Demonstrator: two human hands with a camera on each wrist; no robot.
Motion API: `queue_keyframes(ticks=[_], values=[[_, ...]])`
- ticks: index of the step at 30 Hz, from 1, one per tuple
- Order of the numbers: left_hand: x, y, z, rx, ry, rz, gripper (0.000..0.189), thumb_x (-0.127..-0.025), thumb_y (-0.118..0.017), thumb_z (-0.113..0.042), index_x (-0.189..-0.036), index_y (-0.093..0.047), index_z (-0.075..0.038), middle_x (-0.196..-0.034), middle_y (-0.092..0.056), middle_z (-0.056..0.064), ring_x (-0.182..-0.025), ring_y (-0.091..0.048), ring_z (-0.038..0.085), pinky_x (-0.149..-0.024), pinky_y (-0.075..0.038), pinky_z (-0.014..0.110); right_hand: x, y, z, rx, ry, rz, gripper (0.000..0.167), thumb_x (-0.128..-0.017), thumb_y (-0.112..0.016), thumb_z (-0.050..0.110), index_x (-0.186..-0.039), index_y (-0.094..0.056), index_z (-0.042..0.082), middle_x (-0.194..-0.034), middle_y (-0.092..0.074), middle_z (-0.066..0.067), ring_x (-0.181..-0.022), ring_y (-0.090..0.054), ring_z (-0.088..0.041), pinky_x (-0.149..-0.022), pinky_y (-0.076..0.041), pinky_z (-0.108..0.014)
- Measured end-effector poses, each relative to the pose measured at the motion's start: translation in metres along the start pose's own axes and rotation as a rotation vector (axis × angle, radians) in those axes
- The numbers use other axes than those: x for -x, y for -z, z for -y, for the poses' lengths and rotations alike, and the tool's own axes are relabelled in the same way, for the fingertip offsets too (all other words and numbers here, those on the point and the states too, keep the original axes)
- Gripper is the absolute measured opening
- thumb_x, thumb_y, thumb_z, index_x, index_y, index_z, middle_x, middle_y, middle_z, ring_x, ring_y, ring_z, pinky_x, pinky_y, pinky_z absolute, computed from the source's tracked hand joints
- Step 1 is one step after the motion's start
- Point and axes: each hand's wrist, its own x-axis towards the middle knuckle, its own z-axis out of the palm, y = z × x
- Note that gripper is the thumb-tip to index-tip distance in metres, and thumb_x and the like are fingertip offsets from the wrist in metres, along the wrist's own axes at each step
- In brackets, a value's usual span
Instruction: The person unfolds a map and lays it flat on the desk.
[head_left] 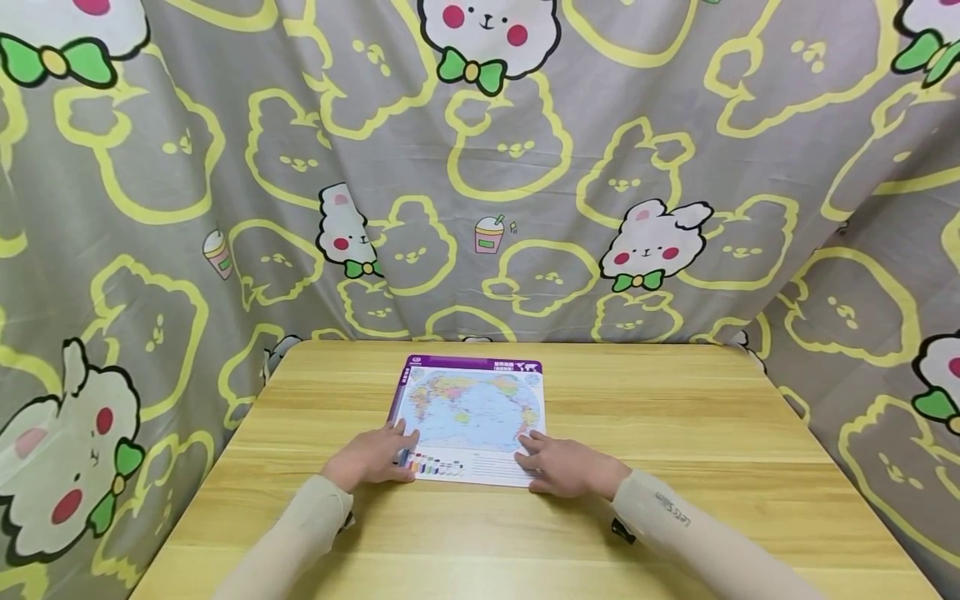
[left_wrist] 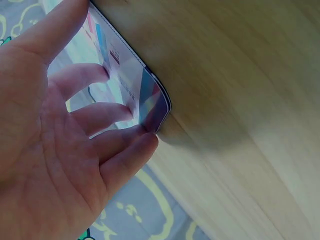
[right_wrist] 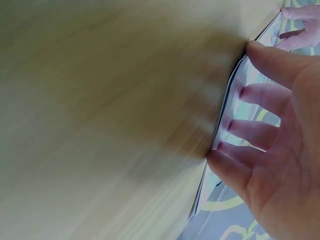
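Showing pale-blue seas and purple edging, the world map (head_left: pixel 472 417) lies beneath left hand (head_left: pixel 372 456) and right hand (head_left: pixel 567 467) — fingers spread.

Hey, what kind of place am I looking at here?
It's probably a small curtained-off table space indoors. Grey cartoon-print curtains hang behind and beside a wood-grain table, where the left hand and right hand touch a world map.

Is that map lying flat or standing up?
Lying flat, face up: the map rests on the table, its coloured continents showing.
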Motion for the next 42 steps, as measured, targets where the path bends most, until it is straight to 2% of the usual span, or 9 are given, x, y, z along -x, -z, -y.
queue_keyframes(ticks=[9,19,33,42], values=[[-0.004,0.000,-0.008,-0.002,-0.027,-0.015,0.070,-0.086,-0.066,-0.044,-0.141,-0.045,-0.007,-0.146,-0.033,0.026,-0.133,-0.030,0.043,-0.105,-0.032,0.053,0.010,0.001,-0.006,-0.055,-0.018,0.000,0.048,-0.095,-0.055,0.033,-0.136,-0.052,0.008,-0.146,-0.037,-0.020,-0.131,-0.037,-0.038,-0.099,-0.042,-0.047],[-0.007,0.000,-0.020,0.018,-0.033,-0.020,0.071,-0.086,-0.065,-0.044,-0.142,-0.044,-0.006,-0.146,-0.032,0.026,-0.135,-0.028,0.043,-0.106,-0.032,0.052,0.017,-0.001,-0.015,-0.062,-0.030,-0.016,0.047,-0.095,-0.057,0.032,-0.134,-0.054,0.008,-0.144,-0.040,-0.019,-0.131,-0.039,-0.037,-0.098,-0.043,-0.047],[-0.017,-0.003,-0.035,-0.029,-0.019,-0.003,0.071,-0.088,-0.061,-0.048,-0.144,-0.041,-0.010,-0.148,-0.031,0.023,-0.135,-0.028,0.040,-0.107,-0.032,0.049,0.031,-0.002,-0.026,-0.153,-0.065,-0.036,0.046,-0.093,-0.059,0.030,-0.133,-0.055,0.007,-0.143,-0.041,-0.019,-0.132,-0.036,-0.037,-0.102,-0.038,-0.050],[-0.020,-0.003,-0.044,-0.076,-0.063,-0.007,0.068,-0.088,-0.062,-0.047,-0.142,-0.045,-0.009,-0.145,-0.035,0.024,-0.133,-0.033,0.041,-0.105,-0.034,0.047,0.036,-0.007,-0.034,-0.173,-0.065,-0.075,0.048,-0.090,-0.064,0.030,-0.129,-0.058,0.003,-0.140,-0.045,-0.020,-0.129,-0.040,-0.039,-0.100,-0.038,-0.052]])
